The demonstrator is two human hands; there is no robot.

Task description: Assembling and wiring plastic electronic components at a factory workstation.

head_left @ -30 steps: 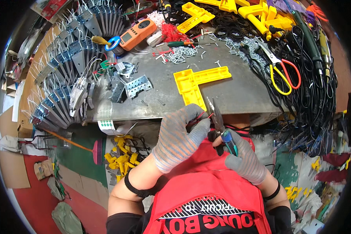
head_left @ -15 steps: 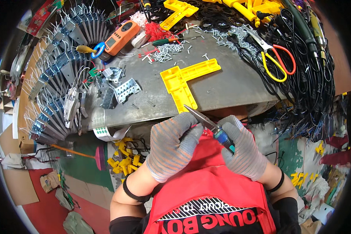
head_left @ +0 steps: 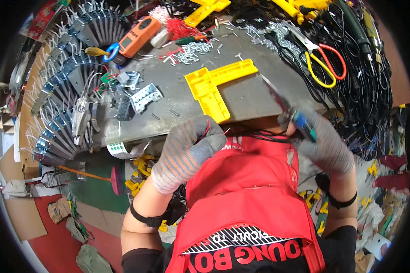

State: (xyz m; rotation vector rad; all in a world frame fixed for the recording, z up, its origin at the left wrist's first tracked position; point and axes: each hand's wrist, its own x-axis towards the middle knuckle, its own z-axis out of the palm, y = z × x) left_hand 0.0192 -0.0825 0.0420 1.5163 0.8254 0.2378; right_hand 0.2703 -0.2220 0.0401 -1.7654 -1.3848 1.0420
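Note:
My gloved left hand point(head_left: 184, 150) is closed in a pinch at the table's front edge, holding a thin red wire point(head_left: 207, 129) whose end sticks out past the fingertips. My right hand point(head_left: 325, 143), in a matching grey glove and smeared by motion, grips long-nose pliers point(head_left: 284, 105) with blue-green handles. Their slim jaws point up and left over the tabletop. Beyond my left hand a yellow plastic L-shaped shell point(head_left: 209, 88) lies on the table, its ribbed inside upward. A black cable point(head_left: 259, 133) runs across my red apron point(head_left: 246, 177) between the hands.
Scissors point(head_left: 321, 63) with red and yellow handles lie on bundled black cables point(head_left: 364, 91) at right. Screws point(head_left: 193, 52), an orange meter point(head_left: 141, 37) and a perforated metal bracket point(head_left: 146, 98) sit farther back and left. Rows of metal parts with wires point(head_left: 64, 127) line the left side.
My right hand has swung right and away from my left, carrying the pliers. The left hand has shifted slightly left, and the red wire in it now shows. The yellow shell appears slightly higher in view.

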